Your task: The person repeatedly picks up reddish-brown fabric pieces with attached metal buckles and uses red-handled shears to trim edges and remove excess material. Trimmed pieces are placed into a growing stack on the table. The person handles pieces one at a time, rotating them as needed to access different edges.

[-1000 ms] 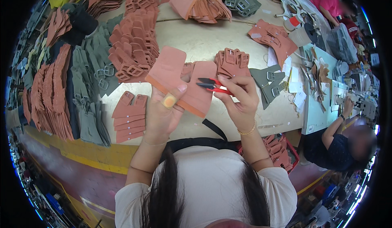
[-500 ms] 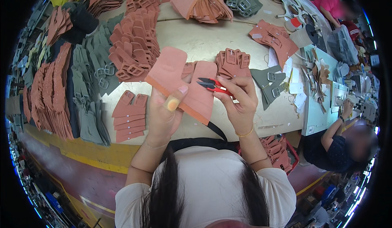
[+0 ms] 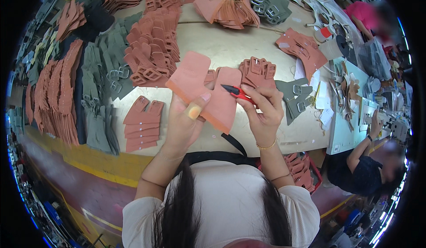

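Observation:
My left hand [image 3: 183, 126] is closed on a salmon-pink leather shoe-upper piece [image 3: 222, 108] with two lobes and an orange lower edge. Its thumb, wrapped in a yellowish band, presses on the front face; the fingers behind are hidden. In my right hand [image 3: 266, 115] are red-handled thread snips [image 3: 243, 95], pinched between thumb and fingers. Their dark blades lie together over the piece's right lobe, pointing left; whether they touch the leather, I cannot tell. Behind the snips sits a pile of buckled pink straps [image 3: 257, 72].
Stacked pink buckled pieces [image 3: 153, 48] and green ones [image 3: 95, 92] cover the table's left. Fanned pink pieces [image 3: 143, 123] lie near my left forearm. Green buckled pieces [image 3: 293, 98], a thread cone [image 3: 332, 49] and a seated person [image 3: 355, 172] are on the right.
The snips' blades have come together from slightly apart. Both hands, the leather piece and the table's contents appear a little farther right in view.

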Action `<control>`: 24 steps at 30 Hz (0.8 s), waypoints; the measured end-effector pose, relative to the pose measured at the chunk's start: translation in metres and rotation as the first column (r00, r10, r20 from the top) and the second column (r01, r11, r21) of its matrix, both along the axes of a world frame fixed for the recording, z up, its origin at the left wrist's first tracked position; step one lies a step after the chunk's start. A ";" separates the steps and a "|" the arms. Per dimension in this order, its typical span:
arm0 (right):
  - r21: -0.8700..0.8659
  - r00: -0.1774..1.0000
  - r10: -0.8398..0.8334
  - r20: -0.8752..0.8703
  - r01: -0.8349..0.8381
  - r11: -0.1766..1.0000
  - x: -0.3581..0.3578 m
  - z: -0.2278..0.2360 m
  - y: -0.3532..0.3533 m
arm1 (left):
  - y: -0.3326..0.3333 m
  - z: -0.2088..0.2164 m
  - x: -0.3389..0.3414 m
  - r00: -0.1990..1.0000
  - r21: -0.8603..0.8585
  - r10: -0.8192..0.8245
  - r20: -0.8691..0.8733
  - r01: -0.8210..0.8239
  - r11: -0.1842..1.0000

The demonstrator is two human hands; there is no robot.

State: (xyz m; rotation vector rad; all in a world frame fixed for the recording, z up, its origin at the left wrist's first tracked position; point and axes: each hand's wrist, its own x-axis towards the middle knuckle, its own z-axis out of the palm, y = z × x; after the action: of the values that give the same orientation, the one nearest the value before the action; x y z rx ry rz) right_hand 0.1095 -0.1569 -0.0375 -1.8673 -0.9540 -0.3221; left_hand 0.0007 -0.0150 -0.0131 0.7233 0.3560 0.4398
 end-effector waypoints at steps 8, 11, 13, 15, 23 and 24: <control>-0.022 0.996 0.046 -0.081 -0.048 0.999 -0.001 -0.002 0.007 | 0.000 -0.006 -0.001 0.998 -0.034 0.054 0.023 -0.053 0.998; 0.046 0.987 0.015 -0.158 -0.008 0.999 0.002 -0.005 0.003 | 0.016 -0.014 -0.018 0.997 0.105 0.067 -0.037 -0.063 0.992; 0.033 0.984 -0.077 -0.161 0.084 0.996 0.009 -0.007 -0.003 | 0.036 -0.022 -0.035 0.980 0.187 0.083 -0.181 -0.048 0.981; 0.042 0.979 -0.075 -0.190 0.084 0.996 0.016 -0.010 -0.009 | 0.075 -0.031 -0.063 0.996 0.596 0.084 -0.033 -0.048 0.802; 0.013 0.973 -0.006 -0.233 0.010 1.000 0.011 -0.018 -0.003 | 0.122 -0.126 -0.125 0.742 0.615 0.506 -0.440 0.660 -0.432; 0.035 0.976 -0.004 -0.220 0.011 0.999 0.012 -0.017 -0.002 | 0.122 -0.135 -0.130 0.764 0.647 0.516 -0.388 0.624 -0.437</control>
State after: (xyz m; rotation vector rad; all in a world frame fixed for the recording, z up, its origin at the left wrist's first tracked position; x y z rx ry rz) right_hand 0.1211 -0.1593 -0.0549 -1.8306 -0.7857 -0.1325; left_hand -0.1291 0.1074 -0.1479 3.0357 0.5253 0.1697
